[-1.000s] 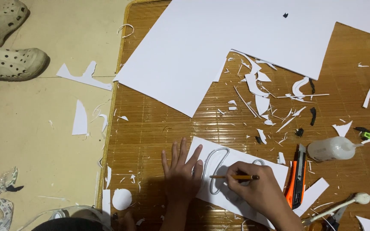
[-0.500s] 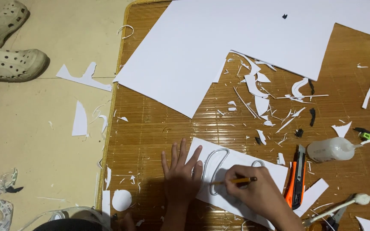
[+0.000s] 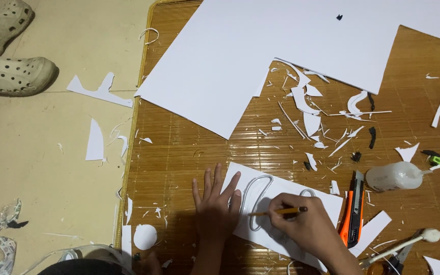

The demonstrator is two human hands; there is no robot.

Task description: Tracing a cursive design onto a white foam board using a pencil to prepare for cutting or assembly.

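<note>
Bamboo mat (image 3: 179, 153) carries scraps; at six o'clock, the left hand (image 3: 214, 211) stays spread flat on the white card (image 3: 327, 203) while the right hand (image 3: 301, 226), pinching a pencil (image 3: 281, 211), has crept leftward along the curvy wire template (image 3: 255, 201), so tracing advances.

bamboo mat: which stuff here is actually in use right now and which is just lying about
In use:
left hand flat on the small white sheet
right hand holding the pencil
wire shape on that sheet

Lying about:
orange knife
glue bottle
big white sheet
paper scraps
sandals
</note>
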